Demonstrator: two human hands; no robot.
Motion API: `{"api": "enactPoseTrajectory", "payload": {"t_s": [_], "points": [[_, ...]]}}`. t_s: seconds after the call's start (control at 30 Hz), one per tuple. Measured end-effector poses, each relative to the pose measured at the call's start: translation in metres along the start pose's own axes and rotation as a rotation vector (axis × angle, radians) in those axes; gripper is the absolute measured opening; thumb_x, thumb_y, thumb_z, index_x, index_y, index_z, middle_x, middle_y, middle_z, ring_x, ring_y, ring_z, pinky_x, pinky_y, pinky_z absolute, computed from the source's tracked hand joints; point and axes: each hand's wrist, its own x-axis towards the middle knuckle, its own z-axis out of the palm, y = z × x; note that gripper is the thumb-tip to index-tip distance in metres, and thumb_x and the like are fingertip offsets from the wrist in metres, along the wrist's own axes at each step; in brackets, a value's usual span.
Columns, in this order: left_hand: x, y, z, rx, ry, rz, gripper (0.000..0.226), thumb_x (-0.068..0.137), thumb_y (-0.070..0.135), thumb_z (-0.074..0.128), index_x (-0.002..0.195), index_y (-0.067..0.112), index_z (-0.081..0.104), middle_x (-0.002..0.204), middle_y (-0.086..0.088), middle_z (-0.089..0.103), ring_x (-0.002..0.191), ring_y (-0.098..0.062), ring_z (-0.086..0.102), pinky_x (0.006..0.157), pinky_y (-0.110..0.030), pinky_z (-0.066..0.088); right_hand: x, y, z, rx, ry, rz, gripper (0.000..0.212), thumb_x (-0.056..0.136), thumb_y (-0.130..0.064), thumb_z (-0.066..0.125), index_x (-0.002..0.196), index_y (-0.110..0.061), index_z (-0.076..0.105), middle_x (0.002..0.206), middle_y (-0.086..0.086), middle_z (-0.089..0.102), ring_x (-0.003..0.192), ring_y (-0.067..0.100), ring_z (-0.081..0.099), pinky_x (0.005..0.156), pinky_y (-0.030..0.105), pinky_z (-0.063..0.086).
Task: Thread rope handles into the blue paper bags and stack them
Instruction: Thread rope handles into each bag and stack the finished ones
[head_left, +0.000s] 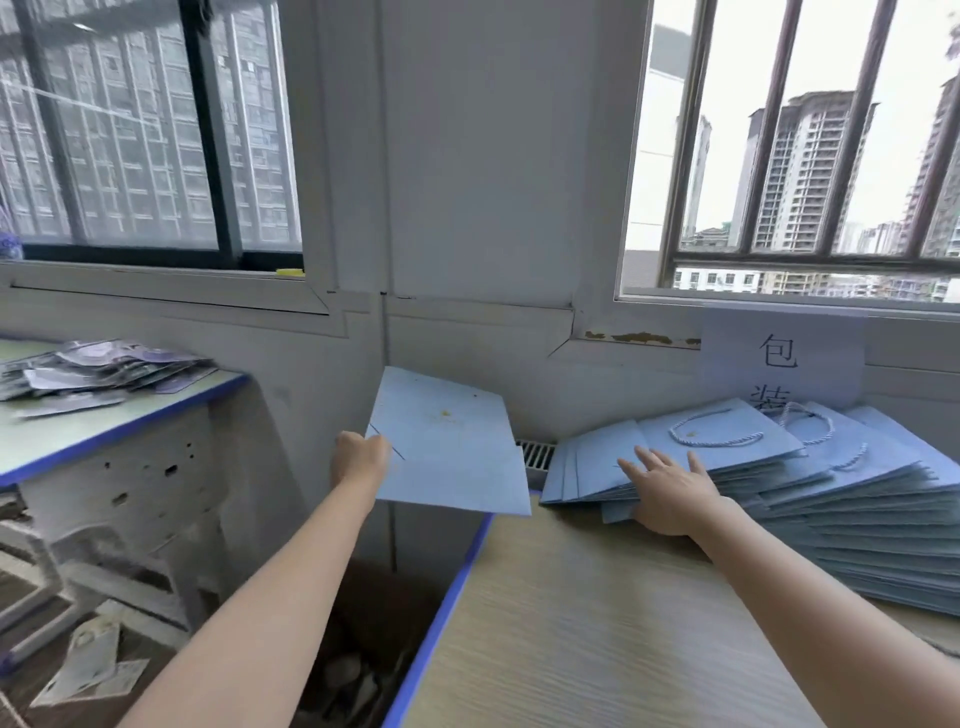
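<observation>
Wood-grain table fills your near view toward 5 o'clock, its blue edge running up toward 12. Your right hand, at 2 o'clock, lies flat with fingers straight and spread on the edge of the stack of blue paper bags, apparently steadying the fanned pile; it grips nothing. Your left hand, arm stretched out toward 12 o'clock, pinches the corner of a single blue bag held in the air, off the table's left edge, probably lifted clear for threading. No handle shows on it. Farther off at 2 o'clock, rope handles lie on the topmost stacked bags, below a paper sign.
</observation>
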Motion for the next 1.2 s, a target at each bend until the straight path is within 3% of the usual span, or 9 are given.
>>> {"api": "enactPoseTrajectory", "payload": {"t_s": [0.1,0.27,0.4,0.5,0.6,0.67,0.8,1.03,1.2], "points": [[-0.021,0.007,-0.005,0.005,-0.077,0.037,0.01,0.081,0.009,0.051,0.073,0.004,0.045,0.073,-0.014,0.049,0.058,-0.022,0.039,0.052,-0.026,0.026,-0.017,-0.004,-0.008,0.12,0.082,-0.023,0.053,0.101,-0.032,0.033,0.15,-0.019,0.017,0.158,0.003,0.012,0.143,0.021,0.017,0.115,0.045,0.013],[-0.055,0.01,0.023,-0.006,-0.24,0.103,0.038,0.089,0.031,0.057,0.061,0.012,0.04,0.067,-0.007,0.048,0.069,-0.024,0.047,0.061,-0.031,0.03,-0.037,0.01,-0.015,1.103,0.197,0.17,0.055,0.1,-0.041,0.032,0.146,-0.012,0.025,0.151,0.012,0.028,0.135,0.031,0.032,0.105,0.043,0.034],[-0.093,-0.008,0.06,0.066,-0.359,0.241,0.052,0.089,0.039,0.061,0.053,0.014,0.034,0.058,-0.006,0.039,0.054,-0.018,0.037,0.05,-0.029,0.024,-0.056,0.049,0.03,1.55,0.228,0.315,0.073,0.08,-0.051,0.064,0.137,-0.013,0.039,0.135,0.012,0.049,0.118,0.031,0.052,0.089,0.044,0.05],[-0.12,-0.026,0.086,0.237,-0.349,0.369,0.045,0.08,0.052,0.061,0.06,0.015,0.045,0.065,-0.006,0.053,0.065,-0.022,0.05,0.055,-0.031,0.031,-0.081,0.071,0.074,1.475,0.278,0.386,0.037,0.084,-0.033,0.067,0.112,-0.009,0.061,0.103,0.011,0.064,0.087,0.024,0.061,0.078,0.04,0.052],[-0.131,-0.04,0.116,0.338,-0.352,0.53,0.038,0.075,0.05,0.056,0.084,0.013,0.06,0.093,-0.011,0.065,0.093,-0.03,0.059,0.076,-0.034,0.041,-0.099,0.082,0.1,1.268,0.46,0.365,0.041,0.079,-0.045,0.062,0.077,-0.004,0.063,0.07,0.01,0.059,0.064,0.021,0.051,0.061,0.034,0.038],[-0.133,-0.042,0.129,0.397,-0.25,0.674,0.031,0.083,0.038,0.058,0.094,0.01,0.062,0.102,-0.013,0.062,0.103,-0.031,0.056,0.084,-0.035,0.039,-0.099,0.087,0.102,1.222,0.508,0.322,0.033,0.083,-0.039,0.062,0.073,-0.008,0.059,0.066,0.004,0.054,0.063,0.019,0.048,0.057,0.032,0.033],[-0.145,-0.037,0.135,0.535,-0.12,0.876,0.055,0.075,0.045,0.038,0.104,0.008,0.066,0.103,-0.015,0.057,0.103,-0.035,0.049,0.091,-0.041,0.038,-0.095,0.091,0.097,1.158,0.475,0.301,0.019,0.083,-0.026,0.063,0.077,-0.009,0.06,0.073,0.005,0.056,0.067,0.019,0.05,0.057,0.03,0.033],[-0.192,-0.03,0.128,0.754,-0.492,0.882,0.095,0.056,0.083,0.013,0.126,0.033,0.054,0.124,0.006,0.043,0.124,-0.013,0.031,0.1,-0.03,0.02,-0.107,0.079,0.088,0.79,0.345,0.165,0.044,0.087,-0.031,0.055,0.047,-0.012,0.049,0.046,-0.005,0.048,0.05,0.017,0.047,0.054,0.029,0.035],[-0.207,-0.036,0.119,0.995,-0.732,0.933,0.1,0.056,0.088,0.019,0.142,0.039,0.03,0.136,0.007,0.027,0.129,-0.014,0.017,0.105,-0.033,0.014,-0.113,0.087,0.088,0.639,0.358,0.312,0.025,0.088,-0.03,0.055,0.075,-0.014,0.069,0.071,0.003,0.067,0.074,0.024,0.061,0.066,0.032,0.049]]}}
